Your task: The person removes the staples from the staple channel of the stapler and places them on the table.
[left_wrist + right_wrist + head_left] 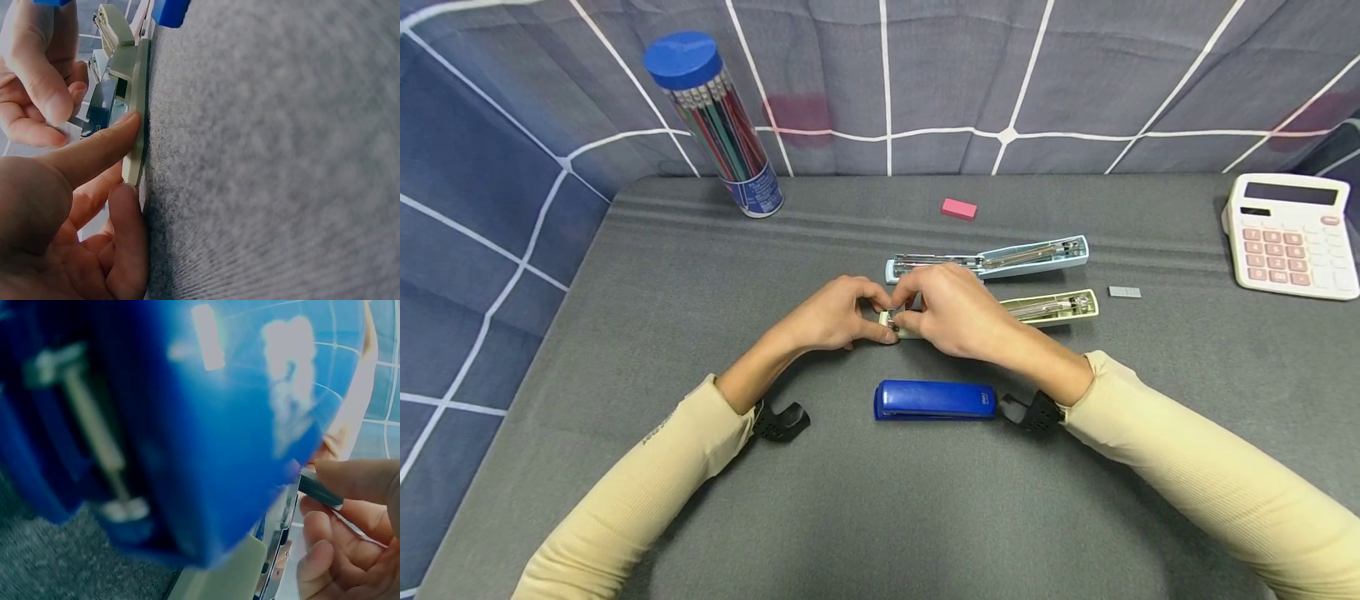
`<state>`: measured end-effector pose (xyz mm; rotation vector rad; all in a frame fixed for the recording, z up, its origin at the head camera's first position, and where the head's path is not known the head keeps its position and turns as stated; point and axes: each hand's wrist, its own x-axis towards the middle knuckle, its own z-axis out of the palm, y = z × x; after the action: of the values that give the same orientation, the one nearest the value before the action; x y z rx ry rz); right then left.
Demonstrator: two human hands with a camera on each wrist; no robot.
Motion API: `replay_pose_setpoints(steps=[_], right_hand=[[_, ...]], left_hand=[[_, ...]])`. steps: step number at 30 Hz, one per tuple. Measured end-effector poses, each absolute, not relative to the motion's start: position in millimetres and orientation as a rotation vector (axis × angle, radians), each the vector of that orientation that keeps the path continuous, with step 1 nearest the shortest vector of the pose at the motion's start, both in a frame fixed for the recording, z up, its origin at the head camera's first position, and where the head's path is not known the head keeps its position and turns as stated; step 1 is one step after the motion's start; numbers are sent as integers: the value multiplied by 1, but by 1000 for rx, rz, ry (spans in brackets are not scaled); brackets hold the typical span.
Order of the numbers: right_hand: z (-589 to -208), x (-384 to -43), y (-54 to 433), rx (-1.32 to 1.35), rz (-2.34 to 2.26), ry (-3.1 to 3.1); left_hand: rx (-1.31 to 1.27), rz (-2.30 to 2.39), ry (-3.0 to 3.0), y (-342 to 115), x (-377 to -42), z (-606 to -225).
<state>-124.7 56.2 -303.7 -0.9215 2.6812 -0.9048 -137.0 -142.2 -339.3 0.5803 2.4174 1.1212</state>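
Note:
A light green stapler [1054, 307] lies opened out on the grey table, its metal magazine exposed. My left hand [833, 315] grips the front end of its base; in the left wrist view the thumb presses the side of the base [139, 81]. With thumb and fingers, my right hand [957, 313] pinches a small strip of staples [320, 489] at the front end of the magazine. Part of the stapler is hidden under the right hand in the head view. Nearer me, a closed blue stapler [935, 399] lies beside the right wrist and fills much of the right wrist view.
Behind the hands lies an opened light blue stapler [1037, 258]. Another staple strip [1124, 292] sits to the right, a pink eraser [958, 208] farther back. A pencil tube [756, 192] stands back left; a calculator [1288, 237] is at far right.

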Motion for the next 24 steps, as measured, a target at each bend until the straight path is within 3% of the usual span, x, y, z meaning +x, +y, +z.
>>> replay_pose_setpoints(steps=[15,24], right_hand=[[-299,-127,64,-1206,-590,2662],[-295,-125,58,-1179,-451,2712]], left_hand=[[575,1117,2403,-143,-137,-340],[564,1125,2407,-142,-137,-339]])
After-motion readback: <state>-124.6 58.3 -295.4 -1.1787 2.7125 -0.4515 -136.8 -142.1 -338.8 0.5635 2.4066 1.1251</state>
